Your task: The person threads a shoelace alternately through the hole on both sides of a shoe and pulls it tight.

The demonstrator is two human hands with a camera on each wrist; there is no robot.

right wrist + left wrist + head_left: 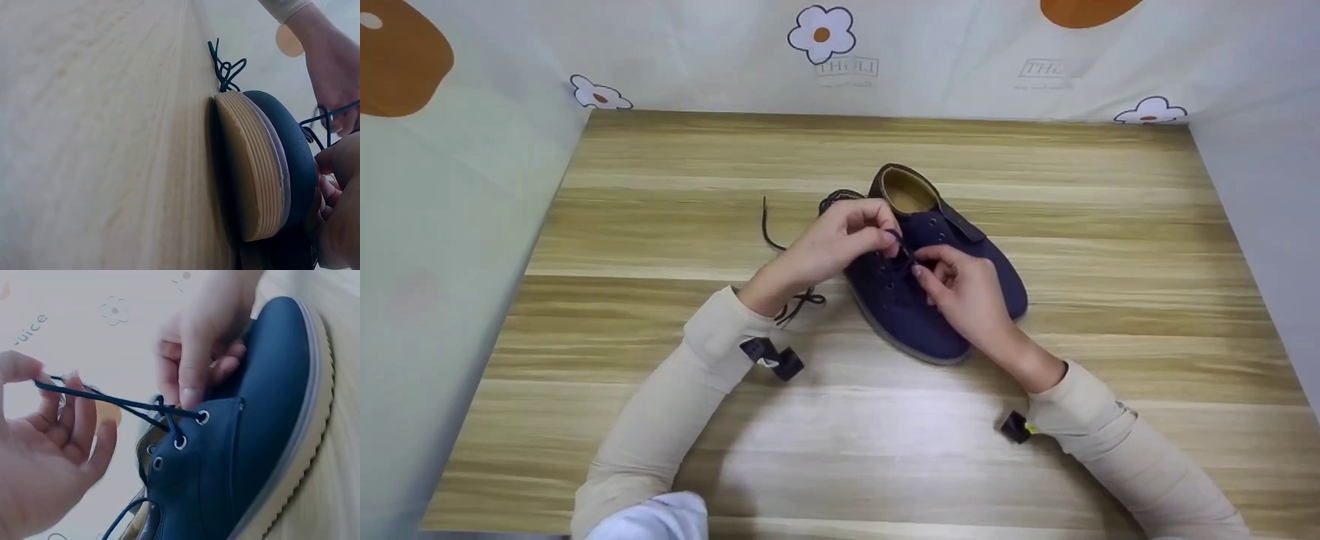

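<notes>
Two dark navy lace-up shoes lie side by side on the table. Over the nearer shoe (911, 330), both hands work at its lacing. My left hand (834, 244) pinches a dark shoelace (107, 398) between thumb and fingers, drawing it taut away from the eyelets in the left wrist view. Thumb and forefinger of my right hand (971, 296) come together on the lacing by the eyelets (203, 417). The nearer shoe's toe points toward the lower right, and the ribbed pale sole (256, 174) shows in the right wrist view.
The other shoe (1006, 281) sits just behind, its tan lining (907, 191) showing. Left of the shoes, loose lace ends (806, 298) trail on the wood-grain table (660, 420). A flower-printed sheet (697, 60) hangs along the back and sides.
</notes>
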